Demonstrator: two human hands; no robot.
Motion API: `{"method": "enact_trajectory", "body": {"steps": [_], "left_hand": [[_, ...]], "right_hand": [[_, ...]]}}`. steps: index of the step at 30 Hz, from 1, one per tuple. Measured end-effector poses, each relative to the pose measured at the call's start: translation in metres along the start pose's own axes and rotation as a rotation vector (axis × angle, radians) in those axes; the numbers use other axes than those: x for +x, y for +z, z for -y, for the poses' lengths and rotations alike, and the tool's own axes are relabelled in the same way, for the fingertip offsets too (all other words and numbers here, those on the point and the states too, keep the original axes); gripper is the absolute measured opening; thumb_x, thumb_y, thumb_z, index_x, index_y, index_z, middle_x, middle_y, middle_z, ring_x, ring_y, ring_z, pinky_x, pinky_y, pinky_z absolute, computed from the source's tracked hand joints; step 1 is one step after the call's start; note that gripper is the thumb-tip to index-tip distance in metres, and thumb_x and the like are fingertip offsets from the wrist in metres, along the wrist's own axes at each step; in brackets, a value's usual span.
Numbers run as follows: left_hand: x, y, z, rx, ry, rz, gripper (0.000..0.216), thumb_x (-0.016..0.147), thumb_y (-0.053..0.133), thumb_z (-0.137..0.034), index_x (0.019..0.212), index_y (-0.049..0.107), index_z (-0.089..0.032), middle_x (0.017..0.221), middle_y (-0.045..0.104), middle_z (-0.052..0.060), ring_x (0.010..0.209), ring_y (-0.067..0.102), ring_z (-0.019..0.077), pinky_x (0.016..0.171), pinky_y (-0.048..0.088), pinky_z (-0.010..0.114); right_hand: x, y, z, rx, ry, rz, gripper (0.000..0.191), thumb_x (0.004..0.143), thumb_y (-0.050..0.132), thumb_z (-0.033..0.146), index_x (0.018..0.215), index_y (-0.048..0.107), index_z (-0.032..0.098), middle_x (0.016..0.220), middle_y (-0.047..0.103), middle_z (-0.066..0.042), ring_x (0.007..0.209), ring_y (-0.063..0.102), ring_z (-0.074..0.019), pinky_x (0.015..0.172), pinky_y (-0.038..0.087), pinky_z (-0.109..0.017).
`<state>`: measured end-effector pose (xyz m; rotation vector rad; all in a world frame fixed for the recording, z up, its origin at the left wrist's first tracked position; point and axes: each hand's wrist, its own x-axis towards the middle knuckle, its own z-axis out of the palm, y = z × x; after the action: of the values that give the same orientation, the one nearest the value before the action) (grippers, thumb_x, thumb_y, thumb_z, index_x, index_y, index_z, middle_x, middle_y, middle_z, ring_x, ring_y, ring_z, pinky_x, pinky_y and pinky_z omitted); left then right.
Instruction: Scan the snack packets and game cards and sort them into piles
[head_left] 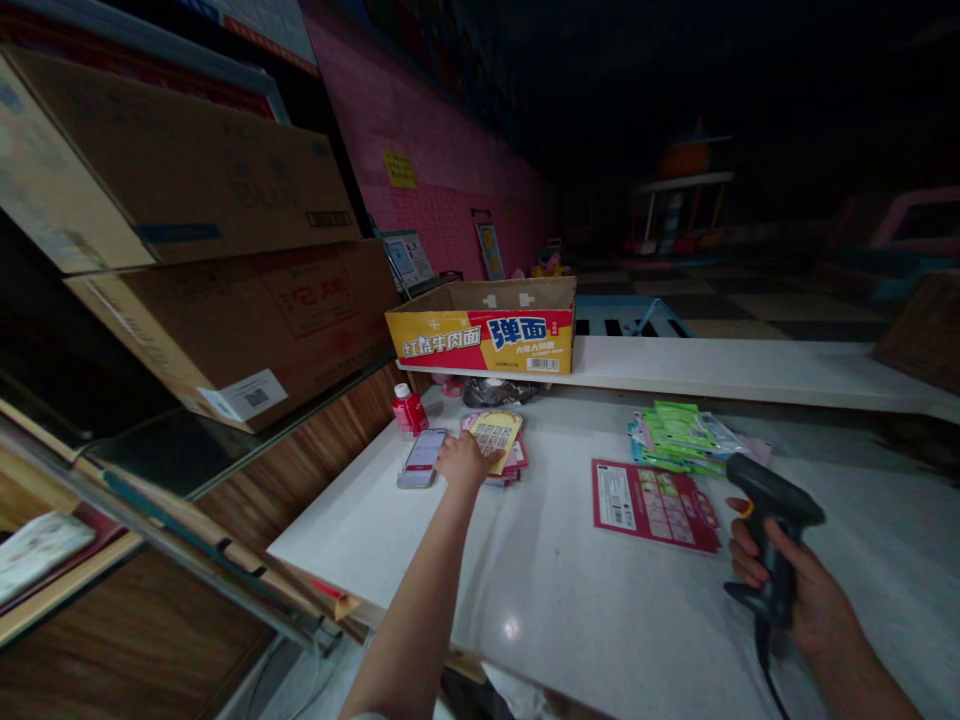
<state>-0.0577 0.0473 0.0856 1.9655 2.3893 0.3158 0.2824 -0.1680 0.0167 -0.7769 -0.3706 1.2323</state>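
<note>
On my feed, the right hand (814,590) was wrapped around the black scanner (778,500), the red packet (656,505) just left of it; the left hand (461,461) touched the yellow card (498,430), grip impossible to tell.

Stacked brown cartons (236,235) stand left of an open red-and-yellow box (480,338) and a red bottle (409,411).

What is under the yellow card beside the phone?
Under the yellow card, red-edged flat items show at the right. The left hand hides the lower-left side; whatever lies deeper is covered.
</note>
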Motion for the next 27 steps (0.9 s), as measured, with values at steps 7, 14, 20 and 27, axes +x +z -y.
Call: {"method": "enact_trajectory", "body": {"steps": [7, 14, 20, 27], "left_hand": [[-0.003, -0.009, 0.004, -0.034, -0.022, -0.169, 0.073, 0.066, 0.079, -0.049, 0.122, 0.055, -0.009, 0.122, 0.057, 0.026, 0.115, 0.055, 0.0401, 0.088, 0.047, 0.046], [0.010, -0.022, 0.018, -0.915, -0.098, 0.253, 0.023, 0.074, 0.075, -0.028, 0.084, 0.058, -0.017, 0.084, 0.072, 0.009, 0.085, 0.071, 0.0247, 0.068, 0.055, 0.030], [-0.033, 0.018, -0.016, -1.458, 0.169, 0.362, 0.037, 0.073, 0.075, -0.036, 0.096, 0.054, -0.017, 0.095, 0.072, 0.011, 0.075, 0.071, 0.0231, 0.063, 0.061, 0.039], [-0.062, 0.098, -0.062, -1.342, 0.401, -0.049, 0.022, 0.086, 0.057, -0.040, 0.090, 0.048, -0.020, 0.097, 0.069, 0.008, 0.093, 0.068, 0.0206, 0.081, 0.057, 0.036]], "right_hand": [[0.001, -0.003, -0.001, -0.024, -0.030, 0.008, 0.037, 0.074, 0.079, 0.036, 0.106, 0.067, 0.022, 0.063, 0.050, 0.004, 0.044, 0.042, -0.0069, 0.038, 0.039, -0.018], [-0.001, 0.005, 0.000, -0.062, -0.050, 0.012, 0.035, 0.073, 0.080, 0.039, 0.100, 0.066, 0.021, 0.062, 0.051, 0.004, 0.043, 0.041, -0.0073, 0.037, 0.037, -0.019], [-0.001, 0.009, -0.002, -0.141, -0.067, 0.011, 0.034, 0.074, 0.080, 0.041, 0.096, 0.063, 0.022, 0.061, 0.052, 0.004, 0.044, 0.042, -0.0083, 0.038, 0.038, -0.020], [0.000, 0.017, -0.012, -0.340, -0.016, 0.025, 0.039, 0.072, 0.080, 0.049, 0.077, 0.054, 0.021, 0.056, 0.053, 0.005, 0.038, 0.042, -0.0072, 0.035, 0.036, -0.020]]}}
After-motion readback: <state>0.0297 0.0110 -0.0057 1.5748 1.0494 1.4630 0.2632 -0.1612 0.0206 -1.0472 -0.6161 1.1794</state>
